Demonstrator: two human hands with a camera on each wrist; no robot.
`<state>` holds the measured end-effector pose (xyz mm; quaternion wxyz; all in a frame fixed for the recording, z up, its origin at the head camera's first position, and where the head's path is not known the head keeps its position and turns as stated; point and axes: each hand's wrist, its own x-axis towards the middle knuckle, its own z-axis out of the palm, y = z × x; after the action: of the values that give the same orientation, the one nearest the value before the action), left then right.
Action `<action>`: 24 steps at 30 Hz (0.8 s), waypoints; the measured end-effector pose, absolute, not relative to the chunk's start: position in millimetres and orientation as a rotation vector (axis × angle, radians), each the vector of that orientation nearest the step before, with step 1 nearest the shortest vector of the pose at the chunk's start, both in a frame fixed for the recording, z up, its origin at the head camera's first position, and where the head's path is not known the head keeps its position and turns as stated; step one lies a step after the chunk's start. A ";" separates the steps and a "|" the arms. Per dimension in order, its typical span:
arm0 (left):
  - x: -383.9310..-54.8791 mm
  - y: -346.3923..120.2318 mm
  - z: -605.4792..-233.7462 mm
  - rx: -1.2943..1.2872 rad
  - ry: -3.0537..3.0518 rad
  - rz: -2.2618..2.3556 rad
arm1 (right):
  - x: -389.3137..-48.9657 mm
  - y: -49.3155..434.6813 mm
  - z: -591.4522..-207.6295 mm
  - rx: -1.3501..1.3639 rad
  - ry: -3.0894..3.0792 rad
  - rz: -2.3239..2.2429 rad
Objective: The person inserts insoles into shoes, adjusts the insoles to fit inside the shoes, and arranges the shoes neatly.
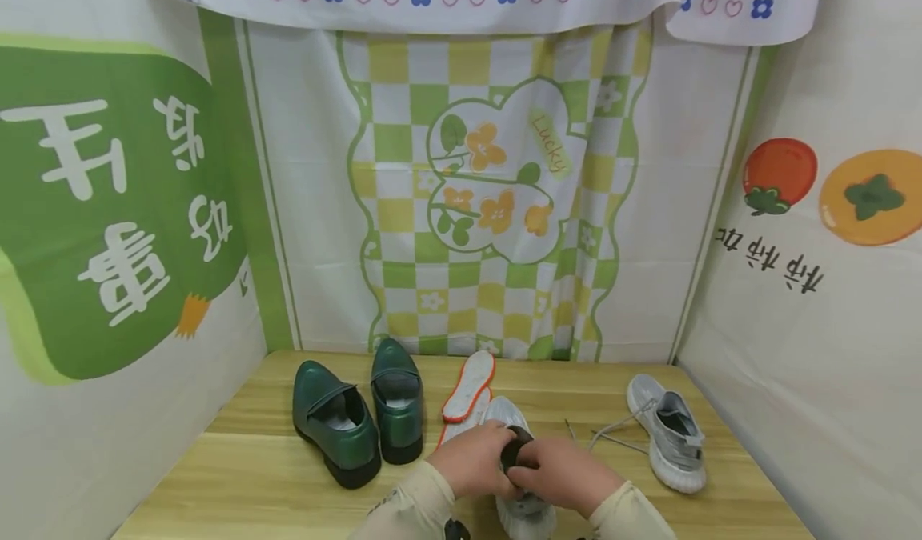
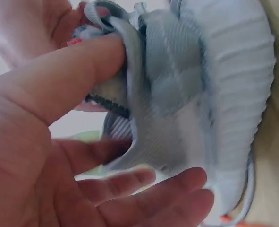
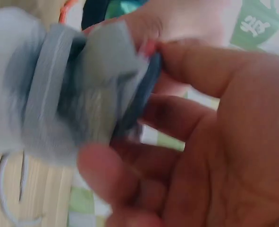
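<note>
Low in the middle of the head view, a grey knit sneaker [image 1: 504, 412] stands between both hands, toe pointing away. My left hand [image 1: 471, 456] holds it by the collar [image 2: 134, 94], thumb at the edge and one fingertip reaching into the opening; the other fingers spread outside along the upper. From the other side, my right hand [image 1: 565, 472] pinches a grey piece with a dark edge [image 3: 146, 92] at the shoe's mouth. A small red tag [image 3: 148, 47] shows by the thumb. I cannot tell whether this piece is the tongue or an insole.
Two white insoles with orange rims [image 1: 470, 386] lie overlapping behind the left hand. Green loafers [image 1: 334, 416] stand to the left. The other grey sneaker [image 1: 666, 432] is on the right, its loose lace [image 1: 612, 426] trailing across the wooden table [image 1: 238, 476]. Printed cloth hangs around three sides.
</note>
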<state>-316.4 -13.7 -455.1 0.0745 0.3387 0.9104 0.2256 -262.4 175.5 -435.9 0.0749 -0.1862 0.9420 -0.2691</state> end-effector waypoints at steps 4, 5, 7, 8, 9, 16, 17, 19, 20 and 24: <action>-307.0 -19.2 -441.7 1.154 2.881 0.527 | -255.6 193.1 -441.2 -0.677 2.807 -0.824; -305.0 -19.9 -437.8 1.202 2.889 0.520 | -254.6 195.7 -444.1 -0.709 2.810 -0.835; -302.1 -20.0 -431.4 1.302 2.867 0.543 | -253.3 198.7 -450.9 -0.776 2.821 -0.870; -301.7 -19.8 -429.8 1.346 2.838 0.556 | -253.3 199.5 -453.9 -0.814 2.826 -0.893; -301.8 -19.6 -429.3 1.374 2.800 0.577 | -253.3 199.7 -456.5 -0.838 2.834 -0.911; -310.1 -27.3 -437.9 1.323 2.490 0.732 | -251.2 197.6 -465.5 -0.822 2.888 -0.988; -311.3 -28.4 -438.5 1.307 2.472 0.739 | -250.5 197.8 -466.4 -0.820 2.899 -0.999; -312.9 -28.6 -439.4 1.287 2.476 0.744 | -249.1 198.1 -467.8 -0.819 2.919 -1.032; -313.5 -27.8 -439.7 1.283 2.490 0.743 | -248.4 198.2 -468.1 -0.812 2.925 -1.053; -314.8 -20.9 -442.6 1.275 2.582 0.734 | -246.4 198.9 -468.6 -0.791 2.931 -1.137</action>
<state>-314.8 -20.9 -442.6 0.0848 0.4275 0.8657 0.2463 -246.4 198.9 -468.6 -0.0499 -0.2438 0.9030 -0.3503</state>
